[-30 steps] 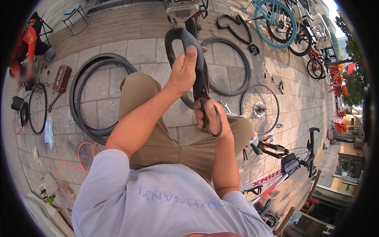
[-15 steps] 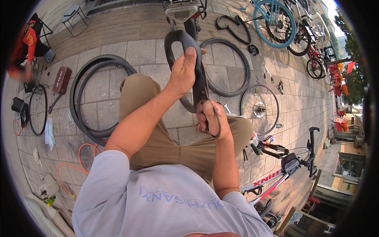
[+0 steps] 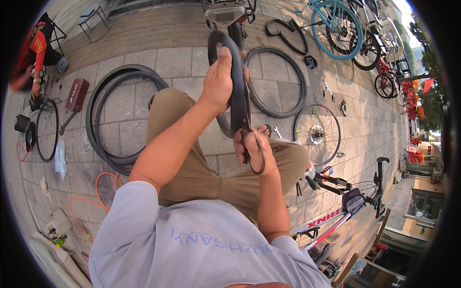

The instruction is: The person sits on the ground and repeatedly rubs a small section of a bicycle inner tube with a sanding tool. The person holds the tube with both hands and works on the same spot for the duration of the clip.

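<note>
Forearms point(image 3: 168, 137) fwd, LH point(image 3: 217, 84) beyond RH point(image 3: 259, 152)

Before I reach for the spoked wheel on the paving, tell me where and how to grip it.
Likely best by the left edge of its rim, coming from the side of your right knee: the wheel lies on its side, and that slim outer ring stands clear of the central disc.

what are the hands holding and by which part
Left hand: black rubber loop, by its right side. Right hand: scissors, by the handles.
</note>
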Demonstrator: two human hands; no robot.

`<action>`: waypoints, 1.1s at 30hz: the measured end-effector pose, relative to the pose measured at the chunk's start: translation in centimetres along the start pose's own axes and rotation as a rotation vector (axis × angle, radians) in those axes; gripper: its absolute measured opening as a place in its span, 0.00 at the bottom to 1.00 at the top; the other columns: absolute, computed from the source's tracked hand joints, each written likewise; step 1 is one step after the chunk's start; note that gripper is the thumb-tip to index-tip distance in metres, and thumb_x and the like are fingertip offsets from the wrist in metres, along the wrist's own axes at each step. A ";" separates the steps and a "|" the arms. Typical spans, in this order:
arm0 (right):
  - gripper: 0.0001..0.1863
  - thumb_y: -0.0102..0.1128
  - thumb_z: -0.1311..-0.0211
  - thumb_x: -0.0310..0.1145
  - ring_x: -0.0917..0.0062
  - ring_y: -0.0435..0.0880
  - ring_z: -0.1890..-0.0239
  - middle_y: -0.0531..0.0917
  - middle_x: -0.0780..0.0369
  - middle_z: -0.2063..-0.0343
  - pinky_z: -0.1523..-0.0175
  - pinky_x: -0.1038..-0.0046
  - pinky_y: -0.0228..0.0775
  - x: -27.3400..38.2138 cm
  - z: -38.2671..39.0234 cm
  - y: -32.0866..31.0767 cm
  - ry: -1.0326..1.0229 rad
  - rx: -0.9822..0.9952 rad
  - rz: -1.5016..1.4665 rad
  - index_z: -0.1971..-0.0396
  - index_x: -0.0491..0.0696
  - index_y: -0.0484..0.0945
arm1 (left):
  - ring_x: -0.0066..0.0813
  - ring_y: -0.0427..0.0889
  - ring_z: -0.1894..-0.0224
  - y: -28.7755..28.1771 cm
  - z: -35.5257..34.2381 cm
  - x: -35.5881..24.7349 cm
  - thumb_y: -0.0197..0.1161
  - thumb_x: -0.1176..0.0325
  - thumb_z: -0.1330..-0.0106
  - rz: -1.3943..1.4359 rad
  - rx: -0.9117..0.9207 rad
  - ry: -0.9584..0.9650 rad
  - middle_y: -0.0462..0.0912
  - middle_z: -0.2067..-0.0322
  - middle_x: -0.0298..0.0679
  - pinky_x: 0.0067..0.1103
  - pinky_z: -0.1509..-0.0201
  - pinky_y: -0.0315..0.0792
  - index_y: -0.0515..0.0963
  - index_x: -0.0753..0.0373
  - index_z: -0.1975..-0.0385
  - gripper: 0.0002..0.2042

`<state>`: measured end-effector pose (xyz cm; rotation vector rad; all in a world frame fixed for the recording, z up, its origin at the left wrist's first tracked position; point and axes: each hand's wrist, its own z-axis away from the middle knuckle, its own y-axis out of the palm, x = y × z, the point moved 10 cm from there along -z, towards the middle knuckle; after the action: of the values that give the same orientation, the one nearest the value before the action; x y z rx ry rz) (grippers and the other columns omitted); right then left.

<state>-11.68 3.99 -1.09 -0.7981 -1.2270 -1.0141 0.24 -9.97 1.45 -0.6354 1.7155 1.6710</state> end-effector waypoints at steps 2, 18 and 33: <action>0.36 0.52 0.24 0.68 0.82 0.72 0.77 0.73 0.67 0.75 0.73 0.77 0.66 0.2 -0.3 0.0 0.008 -0.008 -0.059 0.62 0.42 0.74 | 0.20 0.77 0.76 0.2 0.2 -0.2 0.48 0.30 0.23 -0.106 0.013 0.044 0.80 0.72 0.35 0.21 0.71 0.74 0.73 0.66 0.43 0.37; 0.35 0.53 0.24 0.67 0.84 0.68 0.79 0.69 0.68 0.77 0.74 0.79 0.61 0.6 -1.1 -0.2 0.054 -0.008 -0.129 0.64 0.44 0.73 | 0.17 0.75 0.73 -0.7 0.1 -0.4 0.47 0.41 0.16 -0.079 -0.092 0.131 0.80 0.72 0.33 0.19 0.68 0.72 0.76 0.66 0.45 0.29; 0.35 0.54 0.24 0.66 0.83 0.71 0.78 0.73 0.66 0.75 0.74 0.78 0.66 1.3 -1.3 -0.8 0.048 -0.081 -0.078 0.63 0.42 0.75 | 0.17 0.76 0.72 -0.8 -0.1 0.1 0.47 0.38 0.17 -0.332 -0.065 0.242 0.81 0.71 0.33 0.18 0.67 0.72 0.77 0.66 0.44 0.31</action>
<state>-11.93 2.30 -0.06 -0.7899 -1.1897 -1.1460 0.78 -10.12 0.85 -1.1267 1.6136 1.4656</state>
